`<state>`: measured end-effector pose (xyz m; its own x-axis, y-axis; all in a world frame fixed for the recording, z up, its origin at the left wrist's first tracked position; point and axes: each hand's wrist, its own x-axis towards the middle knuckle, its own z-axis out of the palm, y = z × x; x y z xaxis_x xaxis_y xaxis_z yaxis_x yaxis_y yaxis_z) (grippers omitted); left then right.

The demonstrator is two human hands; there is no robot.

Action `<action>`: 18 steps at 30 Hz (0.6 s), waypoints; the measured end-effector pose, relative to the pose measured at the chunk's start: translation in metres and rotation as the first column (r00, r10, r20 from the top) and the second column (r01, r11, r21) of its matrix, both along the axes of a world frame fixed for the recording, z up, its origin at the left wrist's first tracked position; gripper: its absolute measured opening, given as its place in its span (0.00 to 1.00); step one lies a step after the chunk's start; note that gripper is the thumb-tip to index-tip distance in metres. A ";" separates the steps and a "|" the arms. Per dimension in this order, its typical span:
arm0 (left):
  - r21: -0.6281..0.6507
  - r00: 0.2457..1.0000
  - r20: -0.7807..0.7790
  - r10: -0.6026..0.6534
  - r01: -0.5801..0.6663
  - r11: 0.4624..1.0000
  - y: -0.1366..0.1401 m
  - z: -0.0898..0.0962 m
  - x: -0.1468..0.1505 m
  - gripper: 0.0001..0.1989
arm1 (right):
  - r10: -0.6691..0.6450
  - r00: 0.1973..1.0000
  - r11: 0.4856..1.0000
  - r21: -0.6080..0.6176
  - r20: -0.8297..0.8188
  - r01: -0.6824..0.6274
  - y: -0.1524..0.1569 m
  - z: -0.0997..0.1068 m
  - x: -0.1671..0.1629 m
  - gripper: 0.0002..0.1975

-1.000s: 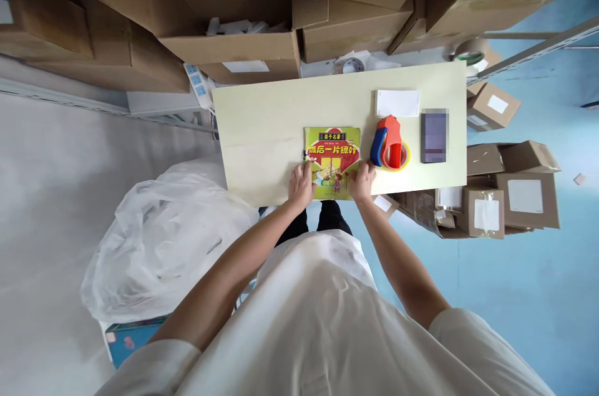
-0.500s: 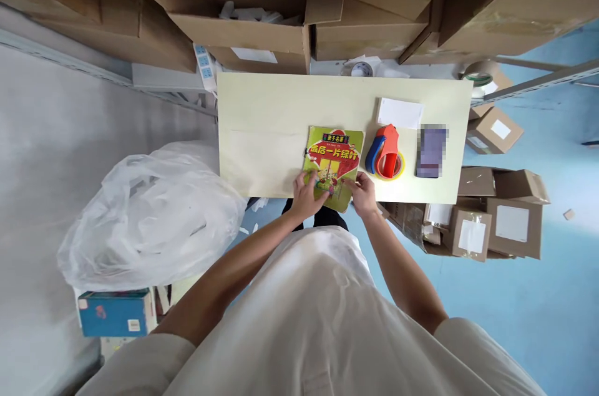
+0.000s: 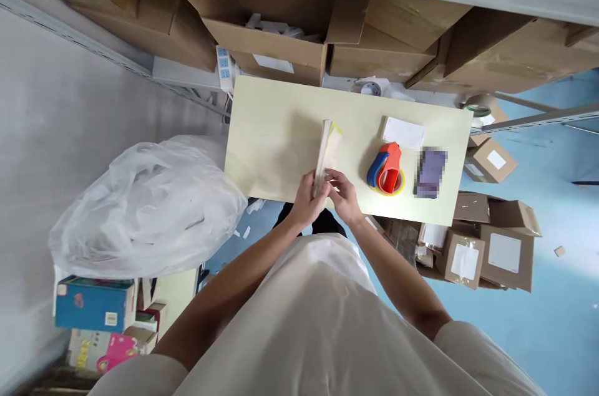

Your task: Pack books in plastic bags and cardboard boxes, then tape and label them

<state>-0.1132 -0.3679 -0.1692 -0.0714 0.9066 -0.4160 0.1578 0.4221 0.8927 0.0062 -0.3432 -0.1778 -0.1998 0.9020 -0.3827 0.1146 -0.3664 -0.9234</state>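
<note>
A thin picture book (image 3: pixel 326 149) stands tilted above the table, its page edges and a pale page facing me. Its green cover is mostly turned out of sight. My left hand (image 3: pixel 308 199) is closed around its lower left end. At the lower right, my right hand (image 3: pixel 344 196) has its bent fingers against the book's bottom edge, close to my left fingertips. A red and blue tape dispenser (image 3: pixel 387 170) with a yellow-rimmed roll lies right of my right hand. Beyond it are a stack of white labels (image 3: pixel 404 133) and a phone (image 3: pixel 431 173) with a blurred screen.
Cardboard boxes (image 3: pixel 276 50) line the shelf behind the pale table (image 3: pixel 266 109). A power strip (image 3: pixel 224 70) hangs near its back left corner. Left stands a big clear plastic bag (image 3: pixel 150 209) above a blue box (image 3: pixel 91 305). More cartons (image 3: pixel 503 252) sit on the floor at right.
The book has been lifted and turned from lying cover-up to edge-on. Both hands have come closer together around its lower end. The whole view has shifted and tilted slightly.
</note>
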 end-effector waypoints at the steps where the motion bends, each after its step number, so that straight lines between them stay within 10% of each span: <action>1: 0.028 0.997 -0.072 0.025 -0.023 0.999 0.001 -0.002 -0.011 0.19 | 0.039 0.999 0.999 -0.005 -0.002 -0.039 0.002 -0.005 -0.007 0.20; 10: -0.140 0.894 -0.447 -0.013 -0.055 0.989 0.003 -0.073 -0.090 0.17 | 0.132 0.978 0.950 -0.262 -0.159 -0.171 0.012 -0.064 -0.050 0.24; 18: -0.156 0.756 -0.651 -0.075 -0.036 0.987 -0.023 -0.084 -0.062 0.33 | 0.084 0.987 0.996 -0.005 0.140 -0.084 -0.009 -0.084 -0.044 0.14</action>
<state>-0.1751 -0.3912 -0.2530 -0.3584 0.8416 -0.4041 0.6880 0.5307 0.4950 -0.0382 -0.3517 -0.2616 -0.2192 0.8848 -0.4112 0.2728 -0.3490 -0.8965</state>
